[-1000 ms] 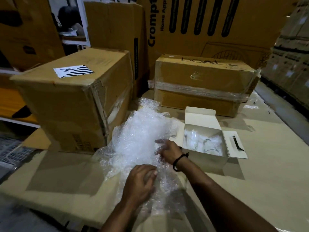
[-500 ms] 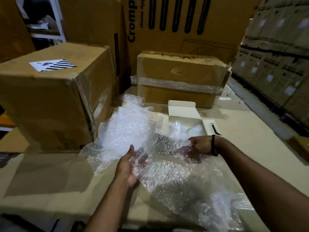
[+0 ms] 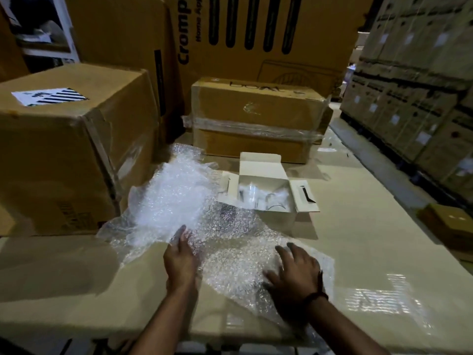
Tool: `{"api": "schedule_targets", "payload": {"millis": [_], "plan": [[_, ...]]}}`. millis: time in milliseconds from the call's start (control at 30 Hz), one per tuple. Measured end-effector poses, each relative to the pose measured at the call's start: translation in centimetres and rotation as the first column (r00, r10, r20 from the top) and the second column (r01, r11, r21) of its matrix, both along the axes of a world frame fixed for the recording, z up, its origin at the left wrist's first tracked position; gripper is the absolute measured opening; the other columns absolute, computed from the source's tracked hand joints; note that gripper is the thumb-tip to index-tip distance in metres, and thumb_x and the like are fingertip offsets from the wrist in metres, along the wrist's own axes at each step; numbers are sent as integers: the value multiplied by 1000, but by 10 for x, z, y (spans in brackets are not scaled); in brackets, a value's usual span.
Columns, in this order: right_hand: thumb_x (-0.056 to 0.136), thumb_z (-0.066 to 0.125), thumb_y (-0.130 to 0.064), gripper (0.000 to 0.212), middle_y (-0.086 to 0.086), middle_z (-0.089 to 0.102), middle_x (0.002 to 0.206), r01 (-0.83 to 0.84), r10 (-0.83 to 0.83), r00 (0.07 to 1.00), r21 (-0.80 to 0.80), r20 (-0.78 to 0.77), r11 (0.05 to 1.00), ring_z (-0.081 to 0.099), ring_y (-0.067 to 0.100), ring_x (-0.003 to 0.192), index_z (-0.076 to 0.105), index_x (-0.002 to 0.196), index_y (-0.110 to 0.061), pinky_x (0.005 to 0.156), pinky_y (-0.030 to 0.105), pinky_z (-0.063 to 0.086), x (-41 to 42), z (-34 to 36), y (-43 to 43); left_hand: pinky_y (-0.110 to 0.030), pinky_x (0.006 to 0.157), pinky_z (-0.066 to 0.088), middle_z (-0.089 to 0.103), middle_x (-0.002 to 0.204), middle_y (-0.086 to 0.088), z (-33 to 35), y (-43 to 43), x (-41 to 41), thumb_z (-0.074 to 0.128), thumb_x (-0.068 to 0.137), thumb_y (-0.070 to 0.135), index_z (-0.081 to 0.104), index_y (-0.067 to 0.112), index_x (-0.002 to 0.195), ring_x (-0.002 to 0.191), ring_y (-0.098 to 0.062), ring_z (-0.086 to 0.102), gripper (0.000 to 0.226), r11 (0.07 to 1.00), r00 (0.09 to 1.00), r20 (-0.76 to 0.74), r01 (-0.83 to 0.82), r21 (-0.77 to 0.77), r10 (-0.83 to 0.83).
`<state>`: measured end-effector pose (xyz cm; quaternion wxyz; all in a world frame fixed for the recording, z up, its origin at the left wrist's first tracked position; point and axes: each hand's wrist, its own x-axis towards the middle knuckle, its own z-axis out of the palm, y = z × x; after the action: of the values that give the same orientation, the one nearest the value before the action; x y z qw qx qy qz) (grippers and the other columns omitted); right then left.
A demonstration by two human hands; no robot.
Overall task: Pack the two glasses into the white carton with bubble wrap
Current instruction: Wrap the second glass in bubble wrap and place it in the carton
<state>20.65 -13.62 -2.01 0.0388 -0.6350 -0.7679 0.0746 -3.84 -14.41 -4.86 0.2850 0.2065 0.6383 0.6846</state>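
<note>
Two hands: both down on the bubble wrap (image 3: pixel 176 201).
Left hand (image 3: pixel 180 262): edge-on, fingers straight against the raised fold.
Right hand (image 3: pixel 297 271): palm down, fingers spread wide, pressing the sheet.

Warehouse packing spot
Taped brown cardboard shipping cartons (image 3: pixel 258 116) crowd the surface; stacked white-labelled brown boxes (image 3: pixel 409 111) wall the right.
</note>
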Motion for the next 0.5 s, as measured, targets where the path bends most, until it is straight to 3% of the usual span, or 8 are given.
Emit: {"api": "schedule_targets", "payload": {"millis": [33,100,200,267,333,400,467,500], "plan": [[73,18,-77,89,5,15,159,33,-31,999,-81,36,996,12,25,146,22,149,-31,115,49,9,6,-11,-1,-57,96,49,70,116,-4,0,-1,5,45,102,15,69,47,103,107,-38,64,39,1000,999,-54,8,13,-7],[82,24,-76,86,3,-3,161,66,-60,997,-165,42,984,-5,24,147,7,152,-29,116,51,-2,15,-21,7,-44,106,43,67,122,4,7,-9,22,47,101,9,65,34,116,118,-19,60,34,998,992,-124,39,58,-31],[84,28,-75,85,2,-7,161,43,-38,999,-185,28,982,-10,21,147,6,153,-29,117,49,-6,28,-29,27,-20,92,44,65,113,27,9,-20,46,49,100,8,61,19,131,97,12,59,35,987,948,-295,146,61,-121],[85,28,-73,83,2,-7,161,0,4,1000,-166,24,986,-11,21,147,7,153,-29,117,47,-8,33,-32,37,-6,85,41,60,118,19,5,-26,56,48,97,19,57,17,134,99,12,57,38,980,860,-479,199,1,-174],[88,27,-70,80,1,-8,161,-65,72,997,-178,35,982,-11,20,147,7,153,-28,117,46,-8,38,-32,42,-7,91,39,57,124,14,3,-30,63,46,89,17,55,20,135,111,1,55,47,964,748,-621,260,-51,-235],[90,29,-66,73,4,9,160,-114,109,993,-147,-44,982,6,21,147,22,150,-26,119,43,3,40,-30,49,-5,96,34,57,125,12,-2,-31,67,48,82,4,55,21,134,112,-2,52,55,953,617,-748,297,-69,-246],[84,31,-73,72,7,47,143,-67,23,931,-109,-364,992,43,22,131,51,132,-22,110,39,33,40,-18,55,-3,100,29,59,124,9,-5,-32,71,51,75,-5,58,18,132,113,-5,51,62,941,506,-825,328,-85,-250],[79,34,-80,74,4,59,129,-26,-54,812,-128,-581,991,55,19,117,59,119,-24,100,37,44,38,-9,56,-5,102,28,62,123,7,-5,-31,74,51,71,-7,60,16,130,113,-8,51,64,935,459,-851,341,-96,-255]]}}
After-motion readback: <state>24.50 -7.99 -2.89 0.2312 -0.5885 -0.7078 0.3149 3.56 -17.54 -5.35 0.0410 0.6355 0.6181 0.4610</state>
